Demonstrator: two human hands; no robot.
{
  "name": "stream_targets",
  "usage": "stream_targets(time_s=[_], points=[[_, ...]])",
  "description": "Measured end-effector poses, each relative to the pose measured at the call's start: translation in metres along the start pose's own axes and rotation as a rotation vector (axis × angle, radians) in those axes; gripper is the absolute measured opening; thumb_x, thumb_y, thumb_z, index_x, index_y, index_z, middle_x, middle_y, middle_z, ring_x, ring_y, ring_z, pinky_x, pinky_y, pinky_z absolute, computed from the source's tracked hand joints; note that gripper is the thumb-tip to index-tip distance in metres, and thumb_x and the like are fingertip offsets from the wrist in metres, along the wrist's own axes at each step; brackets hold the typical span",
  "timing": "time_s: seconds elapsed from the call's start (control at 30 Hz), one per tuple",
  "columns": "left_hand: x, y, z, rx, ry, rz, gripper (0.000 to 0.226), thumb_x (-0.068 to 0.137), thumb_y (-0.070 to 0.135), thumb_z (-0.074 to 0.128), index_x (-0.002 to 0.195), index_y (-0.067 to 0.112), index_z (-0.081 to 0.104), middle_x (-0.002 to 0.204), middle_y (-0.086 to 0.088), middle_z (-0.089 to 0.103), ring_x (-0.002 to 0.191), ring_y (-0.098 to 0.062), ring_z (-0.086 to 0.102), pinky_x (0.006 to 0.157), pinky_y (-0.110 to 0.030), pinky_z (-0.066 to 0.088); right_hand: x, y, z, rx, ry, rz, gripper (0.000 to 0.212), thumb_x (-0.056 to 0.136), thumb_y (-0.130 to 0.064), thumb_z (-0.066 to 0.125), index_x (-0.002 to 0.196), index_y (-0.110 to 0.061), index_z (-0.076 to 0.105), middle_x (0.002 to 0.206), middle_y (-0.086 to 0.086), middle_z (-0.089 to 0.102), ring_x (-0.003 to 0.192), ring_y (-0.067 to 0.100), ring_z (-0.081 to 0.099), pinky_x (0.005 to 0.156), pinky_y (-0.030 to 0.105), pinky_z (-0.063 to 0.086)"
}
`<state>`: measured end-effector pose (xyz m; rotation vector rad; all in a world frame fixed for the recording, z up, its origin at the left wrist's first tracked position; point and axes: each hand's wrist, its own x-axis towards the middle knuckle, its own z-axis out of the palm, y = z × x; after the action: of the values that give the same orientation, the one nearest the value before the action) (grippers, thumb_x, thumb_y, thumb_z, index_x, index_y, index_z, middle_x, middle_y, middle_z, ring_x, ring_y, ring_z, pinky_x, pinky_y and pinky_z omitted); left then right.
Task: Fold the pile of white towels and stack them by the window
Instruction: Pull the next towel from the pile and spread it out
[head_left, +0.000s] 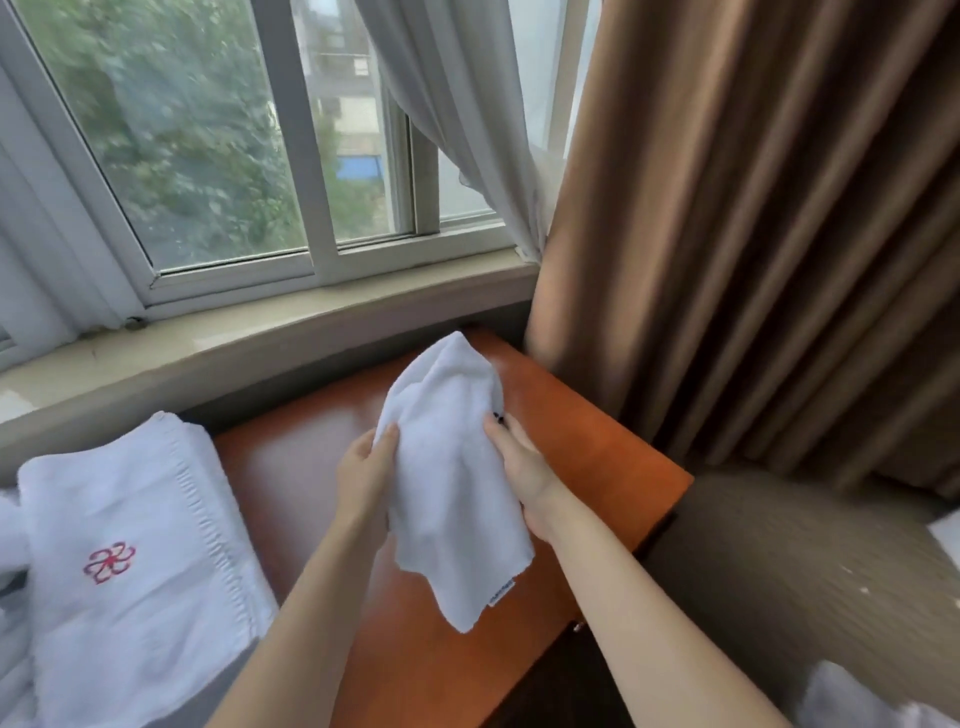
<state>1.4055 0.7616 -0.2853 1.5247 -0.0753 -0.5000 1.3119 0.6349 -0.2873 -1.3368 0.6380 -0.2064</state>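
A: Item one, the small white towel (457, 483)?

B: I log it held up above the bench (597, 447), over its middle and towards the right edge, hanging limp with one corner pointing down and a small label near that corner.

A: Grip, left hand (363, 478)?

B: Fingers curled round the towel's left side, thumb on the front of the cloth.

A: Grip, right hand (524, 478)?

B: Closed on the towel's right edge, the cloth pinched at the fingers.

A: Item two?

B: A folded white towel with red embroidered emblem (135, 566), lying flat at the bench's left end.

A: Surroundings?

B: I see the window sill (249, 332) along the bench's far edge, the window (208, 145) above it, a sheer white curtain (467, 119), and a brown curtain (753, 234) beyond the far right corner.
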Motion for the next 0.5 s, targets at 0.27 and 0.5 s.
stream_targets(time_s=[0.27,0.5], points=[[0.018,-0.012,0.086,-0.019,0.026,-0.049,0.028,0.096,0.035,0.056,0.112,0.012,0.063,0.104,-0.006,0.069,0.091,-0.023,0.066,0.070,-0.032,0.051,0.020,-0.009,-0.087,0.005,-0.034,0.000,0.055,0.094,-0.057,0.048,0.144,-0.038,0.035,0.134,-0.009,0.055,0.118,0.014,0.057,0.101,0.040,0.049],[0.000,-0.033,0.186,-0.088,0.177,-0.062,0.021,0.097,0.030,0.056,0.102,0.012,0.064,0.106,-0.010,0.067,0.097,-0.031,0.064,0.076,-0.035,0.052,0.048,-0.024,-0.198,-0.003,-0.152,0.019,0.046,0.096,-0.050,0.052,0.140,-0.040,0.043,0.131,-0.012,0.058,0.113,0.010,0.059,0.087,0.031,0.054]])
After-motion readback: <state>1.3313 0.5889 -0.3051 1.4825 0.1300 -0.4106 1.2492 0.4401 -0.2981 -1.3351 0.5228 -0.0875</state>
